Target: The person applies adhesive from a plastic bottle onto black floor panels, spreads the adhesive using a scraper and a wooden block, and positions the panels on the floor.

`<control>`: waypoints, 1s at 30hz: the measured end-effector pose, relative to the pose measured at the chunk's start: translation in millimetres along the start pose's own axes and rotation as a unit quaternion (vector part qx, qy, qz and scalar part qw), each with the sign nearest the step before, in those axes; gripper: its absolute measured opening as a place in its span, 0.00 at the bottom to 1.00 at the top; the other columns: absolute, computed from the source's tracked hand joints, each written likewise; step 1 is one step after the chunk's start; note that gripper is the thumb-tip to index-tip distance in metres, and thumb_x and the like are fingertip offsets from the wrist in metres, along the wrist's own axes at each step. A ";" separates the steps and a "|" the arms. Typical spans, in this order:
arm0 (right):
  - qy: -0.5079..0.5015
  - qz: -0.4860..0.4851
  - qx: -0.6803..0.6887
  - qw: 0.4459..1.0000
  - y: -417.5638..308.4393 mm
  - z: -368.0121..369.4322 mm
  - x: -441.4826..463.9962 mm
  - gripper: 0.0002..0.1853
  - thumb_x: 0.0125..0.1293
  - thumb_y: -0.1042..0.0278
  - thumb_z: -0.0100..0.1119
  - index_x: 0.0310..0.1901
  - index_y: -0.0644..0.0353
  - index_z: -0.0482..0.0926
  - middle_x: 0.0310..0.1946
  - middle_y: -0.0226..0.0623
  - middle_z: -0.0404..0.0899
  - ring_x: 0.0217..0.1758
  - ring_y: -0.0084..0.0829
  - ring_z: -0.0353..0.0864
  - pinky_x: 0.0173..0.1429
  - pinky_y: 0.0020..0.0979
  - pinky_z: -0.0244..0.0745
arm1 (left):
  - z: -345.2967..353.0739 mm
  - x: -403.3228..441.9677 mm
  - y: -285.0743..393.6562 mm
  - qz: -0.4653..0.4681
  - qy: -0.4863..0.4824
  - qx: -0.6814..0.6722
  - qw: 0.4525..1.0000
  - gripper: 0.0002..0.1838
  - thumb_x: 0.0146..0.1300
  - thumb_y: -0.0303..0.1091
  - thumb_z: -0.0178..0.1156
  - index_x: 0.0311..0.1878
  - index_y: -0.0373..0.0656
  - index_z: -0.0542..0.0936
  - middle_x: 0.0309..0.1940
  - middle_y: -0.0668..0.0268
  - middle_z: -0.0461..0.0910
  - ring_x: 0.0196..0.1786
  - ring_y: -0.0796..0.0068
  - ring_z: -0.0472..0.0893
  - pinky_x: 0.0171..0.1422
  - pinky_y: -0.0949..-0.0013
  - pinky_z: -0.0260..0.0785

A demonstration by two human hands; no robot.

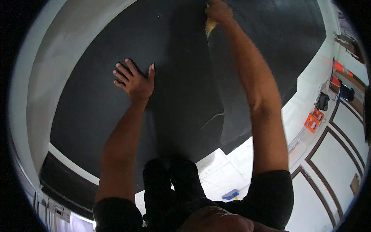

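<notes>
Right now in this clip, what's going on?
A person leans over a large dark surface. The left hand is spread, palm down, and appears to rest on it. The right hand grips a yellowish thing, too unclear to name, near the top of the view. A pale curved mark shows nearer the person.

The person is wearing a black shirt (236,208), whose short left sleeve (118,214) and right sleeve (272,195) are leaving the forearms (252,63) bare. The trousers (188,181) are also showing black colour, and are looking as dark as the shirt. The left hand (139,84) and the right hand (220,12) are appearing bare.
</notes>
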State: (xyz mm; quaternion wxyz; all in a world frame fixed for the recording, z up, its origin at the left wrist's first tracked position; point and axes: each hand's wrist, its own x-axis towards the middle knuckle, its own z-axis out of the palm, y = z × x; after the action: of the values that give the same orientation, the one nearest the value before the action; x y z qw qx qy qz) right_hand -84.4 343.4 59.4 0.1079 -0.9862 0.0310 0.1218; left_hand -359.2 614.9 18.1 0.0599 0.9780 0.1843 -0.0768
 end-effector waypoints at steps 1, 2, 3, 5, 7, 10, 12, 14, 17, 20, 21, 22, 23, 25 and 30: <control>-0.003 0.004 0.000 1.000 -2.7 -8.5 2.0 0.16 0.68 0.67 0.56 0.54 0.61 0.82 0.53 0.49 0.83 0.54 0.49 0.83 0.58 0.44 0.79 | 2.0 0.1 0.0 -0.001 -0.009 -0.002 1.000 0.57 0.66 0.76 0.48 0.82 0.40 0.46 0.80 0.36 0.39 0.81 0.27 0.38 0.77 0.23 0.33; -0.077 -0.050 -0.131 0.987 2.3 -17.3 -3.8 0.16 0.68 0.66 0.55 0.54 0.61 0.82 0.52 0.51 0.83 0.56 0.52 0.82 0.58 0.46 0.78 | 4.6 -1.7 -2.5 0.006 -0.017 -0.001 1.000 0.57 0.66 0.76 0.48 0.82 0.40 0.46 0.80 0.36 0.39 0.81 0.27 0.38 0.77 0.23 0.33; -0.150 -0.101 -0.261 0.948 13.6 -25.7 -10.9 0.16 0.68 0.66 0.55 0.53 0.61 0.83 0.51 0.52 0.84 0.58 0.54 0.81 0.59 0.48 0.78 | 8.1 -1.0 -4.4 0.005 -0.007 -0.004 1.000 0.57 0.66 0.77 0.47 0.82 0.41 0.45 0.81 0.37 0.38 0.82 0.28 0.37 0.78 0.24 0.32; -0.076 -0.188 -0.206 0.957 54.1 -34.9 -65.4 0.21 0.68 0.70 0.55 0.62 0.46 0.80 0.56 0.48 0.81 0.60 0.50 0.82 0.59 0.50 0.80 | 11.6 2.5 -1.5 -0.001 0.002 -0.020 1.000 0.57 0.66 0.77 0.46 0.82 0.42 0.44 0.81 0.37 0.37 0.82 0.29 0.35 0.79 0.25 0.30; -0.136 -0.175 -0.242 0.945 94.5 -30.9 -125.8 0.23 0.70 0.74 0.51 0.65 0.46 0.78 0.65 0.43 0.77 0.63 0.48 0.80 0.64 0.51 0.77 | 6.5 5.5 0.0 -0.017 -0.037 -0.005 0.999 0.57 0.66 0.78 0.45 0.83 0.43 0.42 0.81 0.39 0.36 0.82 0.30 0.33 0.80 0.27 0.29; -0.218 -0.067 -0.125 0.966 146.9 -19.2 -227.1 0.26 0.65 0.82 0.52 0.64 0.52 0.77 0.67 0.46 0.75 0.61 0.50 0.82 0.66 0.50 0.74 | 11.9 5.2 -2.6 -0.010 -0.028 -0.006 1.000 0.57 0.66 0.78 0.44 0.83 0.43 0.41 0.81 0.39 0.34 0.82 0.30 0.33 0.79 0.26 0.29; -0.151 0.040 -0.118 0.981 172.3 -6.9 -276.1 0.25 0.63 0.80 0.55 0.64 0.59 0.75 0.61 0.50 0.79 0.57 0.49 0.83 0.61 0.45 0.76 | 5.5 5.0 -0.8 -0.012 -0.054 -0.007 0.998 0.57 0.67 0.78 0.43 0.82 0.42 0.41 0.81 0.39 0.33 0.82 0.30 0.32 0.79 0.26 0.29; -0.105 0.198 -0.020 0.974 178.8 8.2 -277.5 0.23 0.64 0.78 0.55 0.62 0.63 0.75 0.56 0.52 0.80 0.55 0.46 0.84 0.57 0.44 0.77 | 0.9 8.6 -1.4 -0.017 -0.076 0.001 0.997 0.57 0.67 0.78 0.43 0.82 0.42 0.41 0.81 0.39 0.32 0.82 0.30 0.32 0.79 0.25 0.29; 0.006 0.380 0.215 0.900 155.9 24.1 -236.7 0.20 0.66 0.74 0.55 0.59 0.70 0.75 0.48 0.53 0.81 0.49 0.42 0.84 0.49 0.41 0.79 | -3.8 9.8 -2.4 -0.010 -0.076 -0.001 0.997 0.57 0.67 0.77 0.43 0.82 0.41 0.41 0.81 0.38 0.32 0.82 0.29 0.32 0.78 0.24 0.29; 0.034 0.383 0.282 0.879 87.8 18.9 -143.6 0.18 0.70 0.69 0.55 0.55 0.76 0.74 0.43 0.49 0.80 0.42 0.35 0.82 0.38 0.38 0.79 | -4.5 8.7 -0.6 -0.020 -0.086 0.006 0.996 0.57 0.67 0.78 0.42 0.82 0.41 0.41 0.81 0.38 0.32 0.82 0.30 0.32 0.79 0.26 0.29; 0.052 0.302 0.292 0.906 76.2 27.0 -113.0 0.18 0.70 0.69 0.56 0.54 0.76 0.75 0.41 0.47 0.81 0.35 0.35 0.82 0.34 0.36 0.78 | -7.5 9.2 -0.1 -0.022 -0.096 0.007 0.995 0.57 0.67 0.78 0.41 0.82 0.42 0.41 0.81 0.39 0.32 0.82 0.31 0.33 0.79 0.26 0.29; 0.032 0.292 0.248 0.923 43.3 14.7 -80.0 0.16 0.69 0.70 0.55 0.50 0.76 0.77 0.34 0.45 0.80 0.30 0.34 0.80 0.33 0.38 0.77 | -8.6 9.0 0.2 -0.025 -0.106 0.008 0.994 0.57 0.67 0.79 0.40 0.83 0.42 0.41 0.82 0.39 0.33 0.83 0.32 0.33 0.79 0.27 0.29; 0.036 0.253 0.221 0.941 44.0 34.5 -38.8 0.16 0.69 0.68 0.55 0.46 0.76 0.80 0.32 0.47 0.82 0.31 0.37 0.83 0.34 0.41 0.77 | -9.1 7.6 -0.7 -0.031 -0.106 0.012 0.994 0.57 0.67 0.79 0.40 0.83 0.42 0.41 0.82 0.39 0.33 0.83 0.32 0.33 0.79 0.27 0.29; 0.051 0.218 0.183 0.957 -16.4 13.8 6.0 0.19 0.61 0.61 0.63 0.42 0.73 0.83 0.44 0.60 0.85 0.50 0.57 0.86 0.54 0.52 0.79 | -8.7 9.4 -0.8 -0.024 -0.107 0.014 0.994 0.57 0.67 0.79 0.39 0.83 0.42 0.41 0.82 0.40 0.34 0.83 0.34 0.32 0.80 0.28 0.28; -0.072 -0.061 -0.087 0.992 -104.3 -5.2 38.8 0.19 0.66 0.66 0.57 0.56 0.66 0.80 0.45 0.53 0.86 0.51 0.50 0.87 0.53 0.50 0.81 | -10.4 8.7 -3.1 -0.022 -0.091 -0.022 0.995 0.56 0.67 0.78 0.43 0.82 0.40 0.46 0.81 0.37 0.37 0.82 0.30 0.36 0.78 0.24 0.30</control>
State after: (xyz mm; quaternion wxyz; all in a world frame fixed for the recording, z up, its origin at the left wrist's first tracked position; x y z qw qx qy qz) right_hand -36.4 442.6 76.2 0.0313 -0.9805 -0.0476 0.1880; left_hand -351.0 622.3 26.5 0.0959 0.9613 0.2008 -0.1626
